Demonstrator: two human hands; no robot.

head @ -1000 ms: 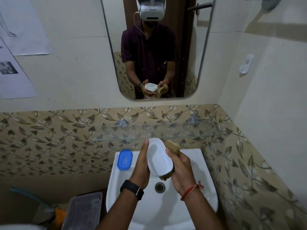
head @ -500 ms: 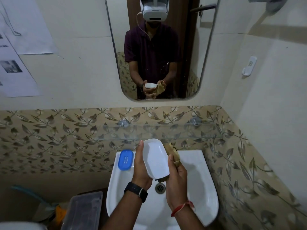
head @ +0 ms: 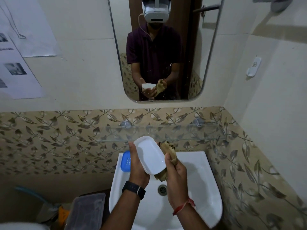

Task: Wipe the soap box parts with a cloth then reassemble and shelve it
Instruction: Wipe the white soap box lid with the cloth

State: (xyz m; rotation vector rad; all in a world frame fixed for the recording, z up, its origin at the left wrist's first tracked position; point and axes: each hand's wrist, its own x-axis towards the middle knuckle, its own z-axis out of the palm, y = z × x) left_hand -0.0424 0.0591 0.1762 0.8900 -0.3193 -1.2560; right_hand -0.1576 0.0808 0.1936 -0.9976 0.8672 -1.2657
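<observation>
I find the white soap tray point(head: 149, 155) empty, hollow facing the camera, held above the sink point(head: 199, 180). The left hand point(head: 137, 166) grips its left edge, fingers hidden behind. The right hand point(head: 176, 176) pinches a brown cloth point(head: 169, 150) at the tray's right side. A blue insert point(head: 125, 161) lies on the sink rim, partly covered by the left hand

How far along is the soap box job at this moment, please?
Done: the box is apart, its blue insert lying on the sink rim; whether that is wiped, I cannot tell. In hand: the left hand holds the white tray while the right hand grips the cloth against its edge. Left: reassembling and putting it on the glass shelf.
</observation>
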